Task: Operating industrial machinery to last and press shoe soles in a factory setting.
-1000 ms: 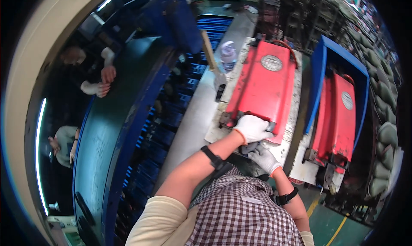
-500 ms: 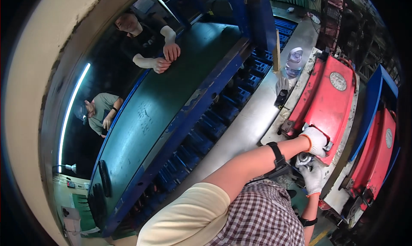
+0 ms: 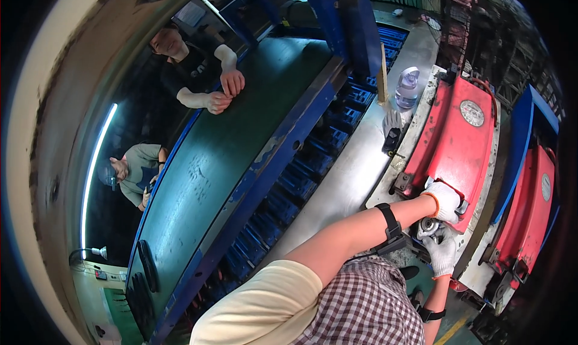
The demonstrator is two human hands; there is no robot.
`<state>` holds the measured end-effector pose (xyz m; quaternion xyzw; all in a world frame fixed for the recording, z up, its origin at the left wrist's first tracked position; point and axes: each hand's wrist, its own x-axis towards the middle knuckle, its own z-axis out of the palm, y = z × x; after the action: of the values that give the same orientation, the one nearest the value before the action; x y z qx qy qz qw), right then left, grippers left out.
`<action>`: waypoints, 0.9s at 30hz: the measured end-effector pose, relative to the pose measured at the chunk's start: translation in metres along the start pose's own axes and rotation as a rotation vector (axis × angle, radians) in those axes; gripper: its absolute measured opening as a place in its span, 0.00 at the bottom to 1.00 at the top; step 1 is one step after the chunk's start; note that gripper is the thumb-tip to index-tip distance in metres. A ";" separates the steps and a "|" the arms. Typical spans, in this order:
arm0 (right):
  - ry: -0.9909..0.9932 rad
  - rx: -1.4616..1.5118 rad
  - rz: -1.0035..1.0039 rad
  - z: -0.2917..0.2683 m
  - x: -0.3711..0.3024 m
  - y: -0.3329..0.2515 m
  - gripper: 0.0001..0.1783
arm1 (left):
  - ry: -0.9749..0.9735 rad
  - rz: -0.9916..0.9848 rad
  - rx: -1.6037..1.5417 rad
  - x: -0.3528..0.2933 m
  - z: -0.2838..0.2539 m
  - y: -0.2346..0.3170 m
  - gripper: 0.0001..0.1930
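A long red machine cover (image 3: 460,146) with a round silver plate on top lies on a pale, stained base at the right. My left hand (image 3: 444,200), in a white knit glove with an orange cuff, is closed at the cover's near end. Its fingers curl over the dark notch there and are partly hidden. Just below, my right hand (image 3: 442,253), gloved alike, has its fingers curled at a round, ring-shaped metal part (image 3: 428,227). That part sits below the cover's near end, with its lower side hidden by the glove.
A second red cover (image 3: 533,209) stands at far right beside a blue panel (image 3: 516,152). Left of my machine, a metal ledge (image 3: 337,194) carries a clear bottle (image 3: 407,87) and a grey glove (image 3: 392,123). Beyond runs a dark green conveyor belt (image 3: 205,170), with two people along its far side.
The view has shifted slightly. My right hand has moved a little lower, showing more of the round metal part. My left hand stays at the cover's near end.
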<state>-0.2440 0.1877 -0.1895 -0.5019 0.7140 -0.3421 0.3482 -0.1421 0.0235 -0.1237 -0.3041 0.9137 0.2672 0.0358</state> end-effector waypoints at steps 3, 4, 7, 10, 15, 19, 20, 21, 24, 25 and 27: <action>-0.001 0.021 0.032 0.002 0.002 0.010 0.17 | -0.005 0.002 -0.005 0.000 -0.001 0.002 0.22; 0.001 0.022 0.037 0.002 0.002 0.009 0.17 | -0.003 0.001 -0.005 0.001 -0.001 0.001 0.22; 0.009 -0.012 0.036 0.001 0.001 0.002 0.17 | 0.000 0.011 0.002 0.003 0.000 -0.002 0.22; -0.005 0.030 0.078 0.000 0.002 -0.003 0.17 | -0.009 0.014 0.004 0.003 -0.001 -0.001 0.22; -0.010 -0.004 0.088 -0.004 0.000 -0.010 0.17 | -0.016 0.009 0.003 0.001 -0.003 -0.001 0.21; -0.023 -0.017 0.063 -0.001 0.003 -0.004 0.17 | 0.001 -0.004 0.004 0.002 0.000 -0.003 0.21; -0.023 0.008 0.071 -0.001 0.003 -0.003 0.17 | 0.008 0.004 0.003 0.003 0.002 -0.004 0.21; -0.020 0.036 0.082 0.000 0.002 -0.001 0.17 | 0.012 0.015 0.004 0.004 0.003 -0.004 0.21; -0.035 0.041 0.094 0.000 0.002 0.002 0.17 | 0.027 0.016 0.008 0.003 0.004 -0.002 0.21; -0.035 0.040 0.096 -0.001 0.002 0.000 0.17 | 0.026 0.017 0.007 0.003 0.003 -0.002 0.21; -0.037 0.041 0.081 -0.003 0.001 -0.006 0.17 | 0.020 0.014 0.007 0.002 0.001 -0.001 0.20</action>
<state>-0.2443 0.1852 -0.1829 -0.4714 0.7201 -0.3330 0.3852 -0.1433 0.0224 -0.1249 -0.3002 0.9171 0.2612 0.0259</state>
